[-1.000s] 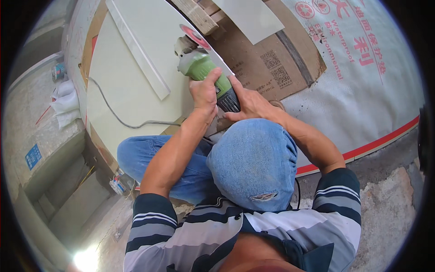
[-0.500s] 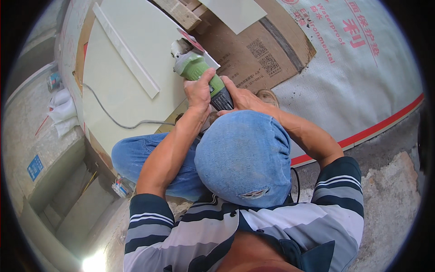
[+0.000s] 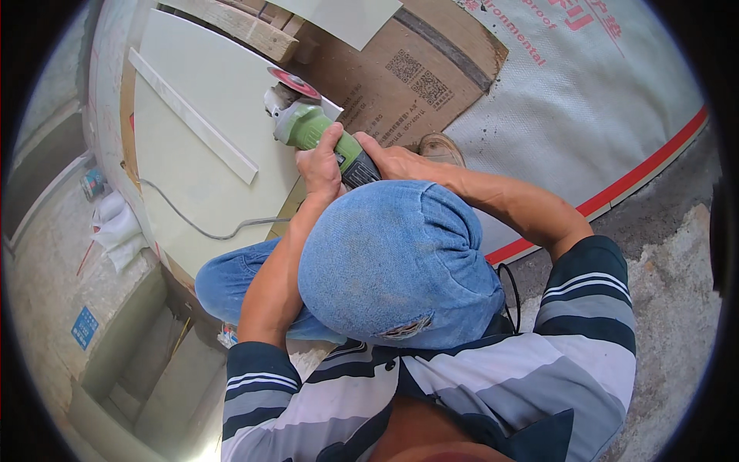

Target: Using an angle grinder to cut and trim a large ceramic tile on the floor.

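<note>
Both of my hands grip a green and black angle grinder (image 3: pixel 312 129). My left hand (image 3: pixel 319 168) wraps round the left side of its body, thumb lying along the top. On the right side, at the dark rear part, my right hand (image 3: pixel 389 158) closes round it, its fingertips partly hidden by my denim-clad knee (image 3: pixel 400 262). A red-faced disc (image 3: pixel 295 82) sits at the tool's head, by the edge of a large pale tile (image 3: pixel 208 65). I cannot tell whether the disc touches the tile. A narrow white strip (image 3: pixel 192 115) lies on the tile.
A grey cord (image 3: pixel 215 236) curves across the tile. Wooden pieces (image 3: pixel 246 29), cardboard (image 3: pixel 385 85) and another pale sheet (image 3: pixel 346 19) lie beyond the grinder. Silvery protective matting (image 3: pixel 577 123) with a red edge covers the right side. White bags (image 3: pixel 115 223) lie far left.
The whole view has shifted, moving the scene leftward. The grinder is slightly nearer me against the tile, and its disc shows more of its red face. Both hands keep their grip.
</note>
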Motion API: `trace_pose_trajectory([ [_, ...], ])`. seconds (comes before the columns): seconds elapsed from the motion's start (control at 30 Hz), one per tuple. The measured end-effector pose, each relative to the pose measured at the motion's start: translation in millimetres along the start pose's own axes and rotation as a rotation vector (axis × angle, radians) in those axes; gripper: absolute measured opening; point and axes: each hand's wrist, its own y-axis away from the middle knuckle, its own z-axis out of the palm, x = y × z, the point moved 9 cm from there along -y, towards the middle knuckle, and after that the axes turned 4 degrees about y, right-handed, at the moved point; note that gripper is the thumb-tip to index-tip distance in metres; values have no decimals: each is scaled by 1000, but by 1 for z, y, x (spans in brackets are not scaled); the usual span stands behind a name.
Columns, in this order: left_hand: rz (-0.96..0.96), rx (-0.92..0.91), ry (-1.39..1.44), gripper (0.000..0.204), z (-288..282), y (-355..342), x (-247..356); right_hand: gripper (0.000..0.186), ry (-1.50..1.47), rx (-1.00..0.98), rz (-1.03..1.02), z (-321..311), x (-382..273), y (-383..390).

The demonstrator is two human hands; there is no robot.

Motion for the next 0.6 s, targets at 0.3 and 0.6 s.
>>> trace_pose_trajectory([
  [0.3,-16,5,76,41,1,8,0,73,-8,-34,8,-1,-6,5],
  [0.6,-81,-23,36,44,6,23,-21,65,73,-99,122,5,6,17],
])
